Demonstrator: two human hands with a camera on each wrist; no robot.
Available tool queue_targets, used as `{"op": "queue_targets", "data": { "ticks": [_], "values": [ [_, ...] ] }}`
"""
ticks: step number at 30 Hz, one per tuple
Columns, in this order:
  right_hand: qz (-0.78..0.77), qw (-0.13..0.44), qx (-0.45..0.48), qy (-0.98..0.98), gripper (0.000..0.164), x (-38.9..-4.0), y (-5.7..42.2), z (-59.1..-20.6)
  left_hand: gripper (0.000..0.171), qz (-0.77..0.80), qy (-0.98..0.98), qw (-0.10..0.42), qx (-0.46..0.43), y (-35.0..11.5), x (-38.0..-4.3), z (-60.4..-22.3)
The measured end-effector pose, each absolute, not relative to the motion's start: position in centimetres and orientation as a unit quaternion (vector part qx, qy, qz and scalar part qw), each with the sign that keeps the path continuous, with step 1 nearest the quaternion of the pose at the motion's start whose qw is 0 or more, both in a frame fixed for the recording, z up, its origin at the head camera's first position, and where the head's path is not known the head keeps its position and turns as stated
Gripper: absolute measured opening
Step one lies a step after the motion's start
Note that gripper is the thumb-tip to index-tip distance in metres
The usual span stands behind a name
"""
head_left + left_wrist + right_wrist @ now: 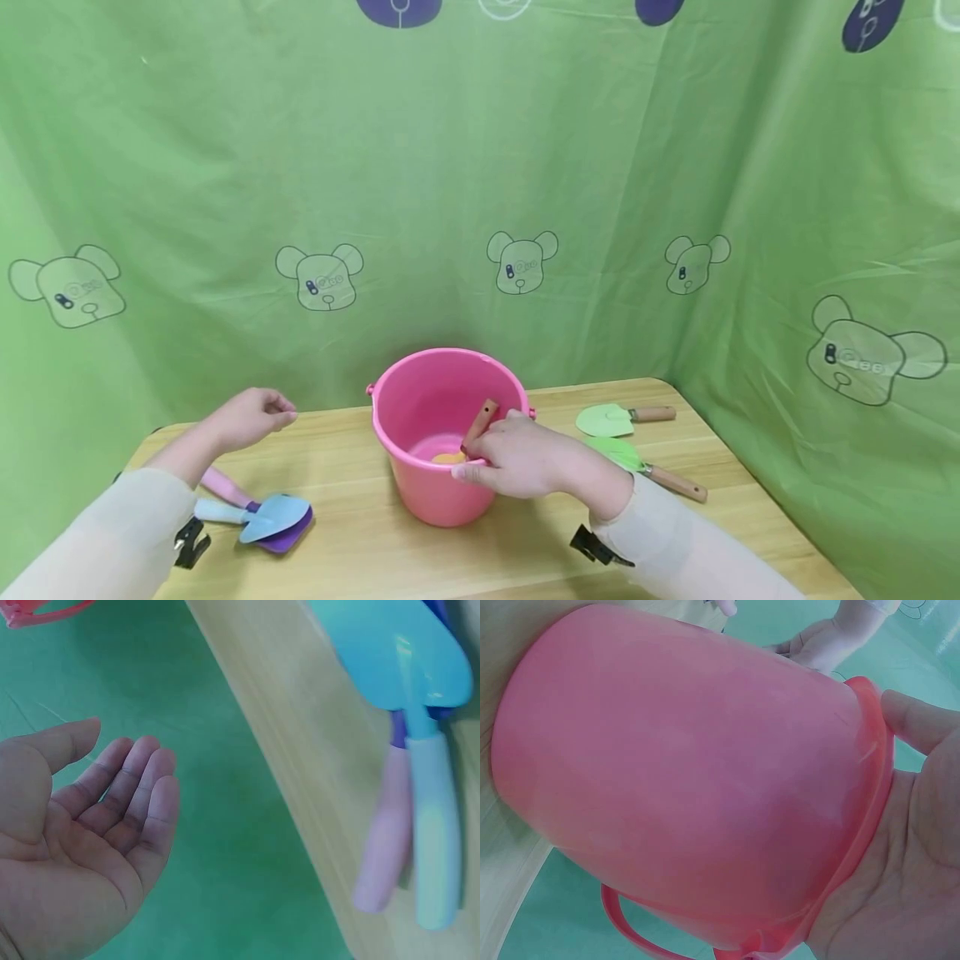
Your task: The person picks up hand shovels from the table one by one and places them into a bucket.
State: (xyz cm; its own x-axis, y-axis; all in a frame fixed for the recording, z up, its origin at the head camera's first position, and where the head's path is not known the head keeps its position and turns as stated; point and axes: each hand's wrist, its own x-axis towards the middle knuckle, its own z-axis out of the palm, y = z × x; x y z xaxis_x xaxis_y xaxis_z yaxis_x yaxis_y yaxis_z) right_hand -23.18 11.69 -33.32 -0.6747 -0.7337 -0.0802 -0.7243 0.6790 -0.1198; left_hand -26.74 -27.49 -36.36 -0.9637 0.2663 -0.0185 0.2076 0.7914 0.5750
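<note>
A pink bucket [420,492] stands on the table, and my right hand [521,454] grips its near right rim. The thumb [919,720] lies against the rim in the right wrist view; the fingers go over into the bucket, where their tips are hidden. Inside leans a small shovel with a wooden handle [480,423] and a yellow-orange blade [448,457]. My left hand [251,417] hovers by the table's back left edge, fingers loosely bent and holding nothing. Nearest to it lie a blue trowel [276,517] and, partly under it, a purple trowel with a pink handle [384,832].
Right of the bucket lie a pale green shovel [606,420] and a brighter green one [617,452], both with wooden handles. The bucket's bail [634,926] hangs at its far side. A green curtain [450,167] encloses the wooden table [360,558].
</note>
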Motion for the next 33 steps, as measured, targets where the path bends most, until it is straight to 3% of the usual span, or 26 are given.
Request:
{"op": "queue_targets", "data": {
  "ticks": [21, 33],
  "values": [
    [-0.035, 0.059, -0.403, 0.913, 0.046, -23.4, 11.8, -33.6, 0.036, 0.357, 0.926, 0.093, 0.073, -31.6, -24.0, -40.7],
    [-0.03, 0.054, -0.405, 0.912, 0.044, -23.3, 11.8, -33.5, 0.035, 0.339, 0.935, 0.081, 0.071, -33.2, -23.4, -43.0]
  ]
}}
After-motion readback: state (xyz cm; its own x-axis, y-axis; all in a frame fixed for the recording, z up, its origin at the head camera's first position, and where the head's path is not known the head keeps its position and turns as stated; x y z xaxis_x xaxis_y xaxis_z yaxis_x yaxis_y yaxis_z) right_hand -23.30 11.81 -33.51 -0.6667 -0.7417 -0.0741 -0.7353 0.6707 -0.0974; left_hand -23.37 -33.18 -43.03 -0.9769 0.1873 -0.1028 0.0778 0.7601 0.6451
